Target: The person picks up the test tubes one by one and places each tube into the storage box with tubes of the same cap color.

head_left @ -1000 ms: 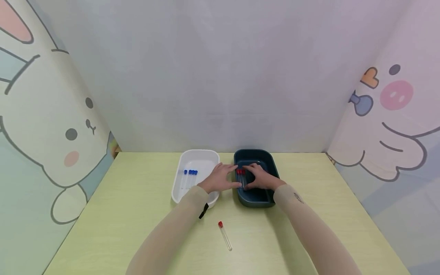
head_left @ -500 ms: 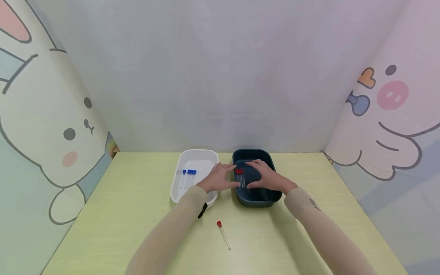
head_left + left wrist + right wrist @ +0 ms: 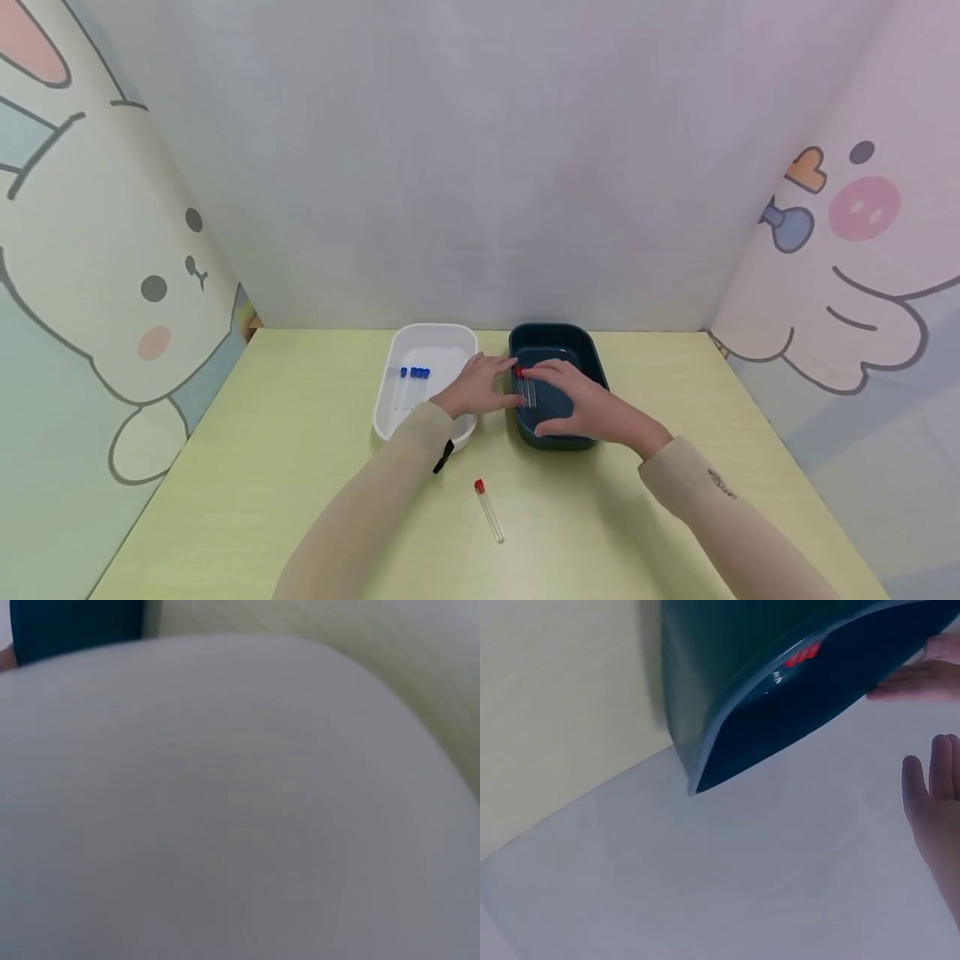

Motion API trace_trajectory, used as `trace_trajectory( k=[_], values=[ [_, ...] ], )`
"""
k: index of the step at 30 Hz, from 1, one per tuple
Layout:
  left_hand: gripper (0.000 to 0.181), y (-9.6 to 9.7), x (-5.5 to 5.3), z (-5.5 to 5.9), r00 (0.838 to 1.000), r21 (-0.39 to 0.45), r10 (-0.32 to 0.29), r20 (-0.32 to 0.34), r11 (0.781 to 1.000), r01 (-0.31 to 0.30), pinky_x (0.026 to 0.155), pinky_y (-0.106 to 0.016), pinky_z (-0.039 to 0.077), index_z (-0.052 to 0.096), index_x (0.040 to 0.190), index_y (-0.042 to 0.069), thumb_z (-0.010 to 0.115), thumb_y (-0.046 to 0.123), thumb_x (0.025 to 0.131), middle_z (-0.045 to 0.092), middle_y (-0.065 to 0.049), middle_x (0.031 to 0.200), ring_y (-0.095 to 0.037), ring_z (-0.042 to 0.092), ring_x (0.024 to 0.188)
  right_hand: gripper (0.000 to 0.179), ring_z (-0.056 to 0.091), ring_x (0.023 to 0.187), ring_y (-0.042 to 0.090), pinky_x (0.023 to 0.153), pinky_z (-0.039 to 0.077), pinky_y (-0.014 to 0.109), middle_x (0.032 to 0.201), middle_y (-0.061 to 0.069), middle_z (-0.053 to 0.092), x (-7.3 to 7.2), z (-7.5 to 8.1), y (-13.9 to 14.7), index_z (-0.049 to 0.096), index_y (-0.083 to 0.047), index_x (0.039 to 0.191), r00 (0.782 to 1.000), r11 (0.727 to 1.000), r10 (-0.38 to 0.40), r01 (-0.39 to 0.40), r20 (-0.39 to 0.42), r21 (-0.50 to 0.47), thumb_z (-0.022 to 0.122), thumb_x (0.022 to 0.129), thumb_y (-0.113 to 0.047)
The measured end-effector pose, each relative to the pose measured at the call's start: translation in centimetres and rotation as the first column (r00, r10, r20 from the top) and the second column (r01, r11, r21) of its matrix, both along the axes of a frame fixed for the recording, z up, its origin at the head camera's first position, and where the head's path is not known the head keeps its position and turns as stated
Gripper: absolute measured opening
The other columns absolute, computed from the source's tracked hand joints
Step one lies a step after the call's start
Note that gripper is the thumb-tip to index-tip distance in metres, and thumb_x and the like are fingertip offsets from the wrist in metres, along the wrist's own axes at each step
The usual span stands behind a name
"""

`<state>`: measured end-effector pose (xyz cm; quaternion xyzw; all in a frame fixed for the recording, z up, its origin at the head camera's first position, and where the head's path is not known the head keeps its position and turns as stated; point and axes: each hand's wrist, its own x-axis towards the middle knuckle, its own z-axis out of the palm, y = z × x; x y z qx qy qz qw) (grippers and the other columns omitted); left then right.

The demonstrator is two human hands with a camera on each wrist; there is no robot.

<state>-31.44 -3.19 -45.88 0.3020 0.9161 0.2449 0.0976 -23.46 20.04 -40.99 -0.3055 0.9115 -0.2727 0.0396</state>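
Note:
My left hand [image 3: 475, 388] reaches across the right edge of the white tray [image 3: 442, 343], thumb and fingers spread apart. Its fingertips are right at the left rim of the dark teal bin [image 3: 546, 442]. Over this bin is my right hand [image 3: 594, 407], thumb and fingers apart with nothing between them. Red-capped test tubes [image 3: 528, 393] lie side by side along the bin's left side; the right fingertips overlap their caps in the head view. Their red caps [image 3: 802, 655] also show inside the bin in the right wrist view. A pale surface fills most of the left wrist view.
Several blue-capped test tubes [image 3: 415, 373] lie in the white tray. One loose red-capped test tube [image 3: 491, 514] lies on the pale yellow table [image 3: 247, 467] in front of the containers. A light curtain [image 3: 480, 208] stands behind the table.
My right hand has drawn back from beside the red-capped tubes, toward the right and the front, with its fingers spreading wider. My left hand has stayed at the bin's left rim.

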Motion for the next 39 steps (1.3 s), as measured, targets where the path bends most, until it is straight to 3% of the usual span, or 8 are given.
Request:
trace_trajectory(
  k=[4, 13, 17, 29, 39],
  values=[
    [0.081, -0.1, 0.0, 0.1, 1.000, -0.005, -0.010, -0.017, 1.000, 0.010, 0.134, -0.052, 0.008, 0.038, 0.160, 0.010, 0.067, 0.052, 0.097, 0.041, -0.012, 0.165, -0.030, 0.035, 0.156, 0.074, 0.048, 0.142, 0.028, 0.111, 0.050, 0.052, 0.150, 0.006, 0.052, 1.7, 0.3, -1.2, 0.053, -0.016, 0.149, 0.995, 0.996, 0.084, -0.084, -0.059, -0.002, 0.084, 0.086, -0.037],
    [0.079, -0.1, 0.2, 0.1, 1.000, 0.014, -0.016, -0.025, 1.000, 0.016, 0.134, -0.052, 0.010, 0.039, 0.159, 0.009, 0.071, 0.046, 0.096, 0.042, -0.014, 0.164, -0.031, 0.037, 0.154, 0.068, 0.051, 0.140, 0.023, 0.114, 0.049, 0.046, 0.149, 0.000, 0.057, 4.1, -0.5, -3.2, 0.056, -0.015, 0.145, 0.983, 0.983, 0.184, -0.184, -0.014, 0.004, 0.084, 0.086, -0.034],
    [0.083, 0.0, 0.2, 0.1, 1.000, 0.005, -0.005, -0.029, 1.000, 0.005, 0.134, -0.052, 0.010, 0.040, 0.159, 0.009, 0.071, 0.051, 0.095, 0.044, -0.014, 0.163, -0.030, 0.038, 0.154, 0.066, 0.057, 0.130, 0.016, 0.111, 0.051, 0.037, 0.142, -0.003, 0.061, 4.5, -1.6, -3.6, 0.059, -0.014, 0.143, 0.979, 0.979, 0.204, -0.204, 0.002, 0.024, 0.085, 0.085, -0.033],
    [0.083, 0.0, 0.2, 0.2, 0.999, 0.003, -0.008, -0.033, 1.000, 0.008, 0.134, -0.053, 0.011, 0.040, 0.159, 0.009, 0.070, 0.052, 0.094, 0.044, -0.013, 0.163, -0.030, 0.038, 0.154, 0.070, 0.056, 0.131, 0.014, 0.114, 0.050, 0.036, 0.141, -0.004, 0.060, 4.9, -4.2, -4.7, 0.058, -0.017, 0.144, 0.965, 0.978, 0.187, -0.201, 0.186, 0.058, 0.086, 0.083, -0.037],
    [0.083, -0.1, 0.1, 0.2, 1.000, 0.009, -0.011, -0.013, 1.000, 0.011, 0.134, -0.051, 0.010, 0.039, 0.159, 0.011, 0.070, 0.052, 0.095, 0.043, -0.012, 0.164, -0.029, 0.037, 0.155, 0.091, 0.052, 0.132, 0.011, 0.115, 0.049, 0.033, 0.144, -0.005, 0.054, 5.3, -6.7, -6.0, 0.054, -0.020, 0.147, 0.968, 0.951, 0.213, -0.237, 0.136, 0.199, 0.090, 0.072, -0.056]
  ],
)
